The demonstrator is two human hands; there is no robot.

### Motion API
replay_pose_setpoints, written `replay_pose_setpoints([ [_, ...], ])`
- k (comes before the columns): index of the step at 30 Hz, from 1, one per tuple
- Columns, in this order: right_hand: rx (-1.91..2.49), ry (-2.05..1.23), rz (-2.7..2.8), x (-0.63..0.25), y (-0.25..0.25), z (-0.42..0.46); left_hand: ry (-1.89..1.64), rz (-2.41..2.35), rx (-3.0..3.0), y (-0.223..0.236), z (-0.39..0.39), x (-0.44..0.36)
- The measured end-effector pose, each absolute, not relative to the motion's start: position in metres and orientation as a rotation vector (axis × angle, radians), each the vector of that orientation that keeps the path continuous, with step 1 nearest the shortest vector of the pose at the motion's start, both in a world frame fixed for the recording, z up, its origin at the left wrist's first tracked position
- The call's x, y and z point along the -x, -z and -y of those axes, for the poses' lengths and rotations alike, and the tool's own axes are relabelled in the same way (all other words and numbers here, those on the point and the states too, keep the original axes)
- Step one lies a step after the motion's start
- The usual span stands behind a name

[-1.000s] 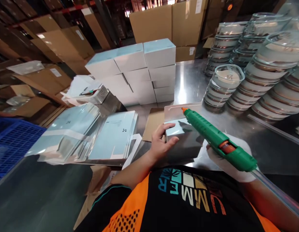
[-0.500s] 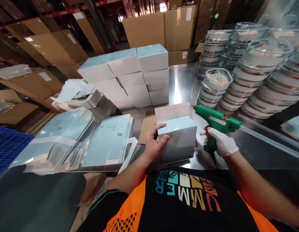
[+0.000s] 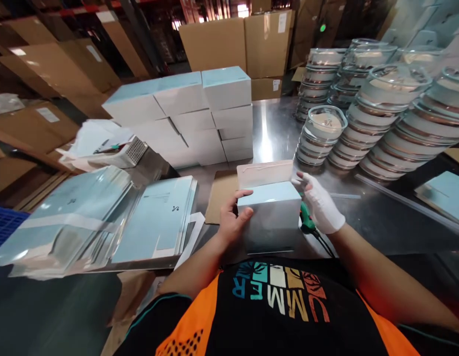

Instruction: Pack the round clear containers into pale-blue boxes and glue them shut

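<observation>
In the head view a box (image 3: 271, 217) with a pale blue top and whitish sides stands before me. A raised flap (image 3: 265, 174) at its far edge bears a thin line of glue. My left hand (image 3: 232, 217) is closed on the box's left side, thumb toward the front and fingers at the top edge. My right hand (image 3: 322, 205), in a white glove with bare fingertips, is by the right end of the flap, fingers apart and holding nothing. Below it lies a green glue gun (image 3: 307, 220), partly hidden by the box and the hand.
Stacked finished boxes (image 3: 225, 116) stand behind. Flat blue box blanks (image 3: 158, 217) lie at left, near a white basket (image 3: 131, 151). Stacked round glass containers (image 3: 392, 106) fill the right side. Brown cardboard (image 3: 221, 190) lies under the box; a clear glue stick (image 3: 399, 195) is at right.
My right hand has let go of the glue gun, which now lies on the table beside the box. The hand has moved left and up to the flap. My left hand stays on the box.
</observation>
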State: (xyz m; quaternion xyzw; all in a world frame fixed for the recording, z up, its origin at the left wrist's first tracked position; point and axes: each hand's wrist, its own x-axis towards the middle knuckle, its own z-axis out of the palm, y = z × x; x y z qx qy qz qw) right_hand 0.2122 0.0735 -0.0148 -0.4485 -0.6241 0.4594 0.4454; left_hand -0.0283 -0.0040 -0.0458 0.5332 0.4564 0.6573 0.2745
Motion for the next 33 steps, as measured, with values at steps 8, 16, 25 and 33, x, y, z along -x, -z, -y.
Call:
replay_pose_setpoints([
  [8,0.914,-1.066,1.782,-0.19,0.007,-0.055,-1.657,-1.151,-1.694,0.061,0.005,0.042],
  [16,0.584,-0.86,2.071,-0.215,0.015,-0.047,-1.817,-0.826,-1.798,0.065,-0.002,0.049],
  [25,0.262,-0.624,2.303,-0.217,0.014,-0.047,-1.527,-0.531,-2.546,0.033,-0.009,0.074],
  [33,0.349,-0.758,2.151,-0.214,0.022,-0.029,-1.462,-0.7,-2.652,0.021,0.012,0.065],
])
